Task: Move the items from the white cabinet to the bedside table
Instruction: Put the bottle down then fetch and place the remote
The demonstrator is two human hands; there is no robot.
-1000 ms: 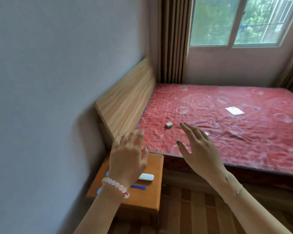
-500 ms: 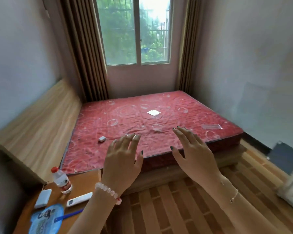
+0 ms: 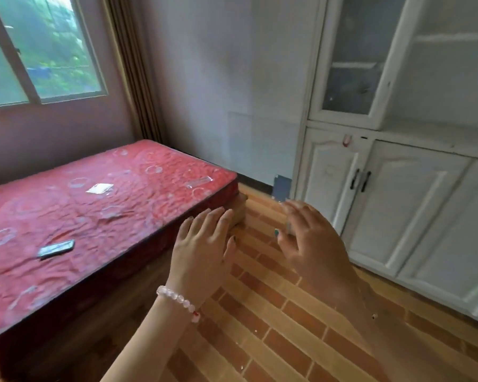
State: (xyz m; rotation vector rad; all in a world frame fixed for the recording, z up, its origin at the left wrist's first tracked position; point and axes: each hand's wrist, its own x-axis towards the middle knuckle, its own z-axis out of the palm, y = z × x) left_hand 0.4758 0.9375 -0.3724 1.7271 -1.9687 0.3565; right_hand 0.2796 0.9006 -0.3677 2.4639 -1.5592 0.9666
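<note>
The white cabinet [image 3: 403, 205] fills the right side of the view, with shut lower doors, black handles and a glass upper door [image 3: 351, 67]. My left hand [image 3: 204, 249] is held out over the bed's near corner, fingers spread and holding nothing. My right hand [image 3: 309, 244] is blurred, raised over the floor in front of the cabinet, fingers apart and also holding nothing. The bedside table is out of view.
A bed with a red mattress [image 3: 94, 205] takes up the left, with a small grey object [image 3: 55, 248] and a white packet [image 3: 100, 188] lying on it. Brick-patterned wooden floor [image 3: 273, 312] lies between bed and cabinet. A window [image 3: 39, 51] and curtain [image 3: 133, 67] are at the back.
My view has swung right, from the bedside table and headboard past the window to the white cabinet. Both hands stay raised with nothing in them.
</note>
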